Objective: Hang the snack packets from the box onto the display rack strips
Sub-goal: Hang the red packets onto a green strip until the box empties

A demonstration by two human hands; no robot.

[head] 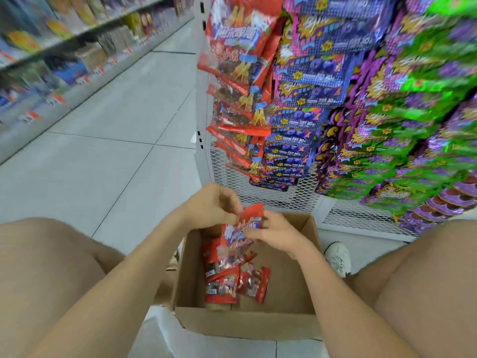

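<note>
An open cardboard box [291,288] stands on the floor between my knees, with several red snack packets [232,282] lying inside it. Above the box, both hands hold one red snack packet [249,219]. My left hand [211,205] pinches its top edge. My right hand [273,233] grips its right side. Straight ahead, a display rack strip [240,81] carries a column of matching red packets, the lowest hanging just above my hands.
Blue packets [302,120], purple packets and green packets [402,140] hang on neighbouring strips over a white mesh rack panel [281,192]. My white shoe [338,257] sits right of the box. A stocked shelf aisle [51,60] runs along the left across grey floor tiles.
</note>
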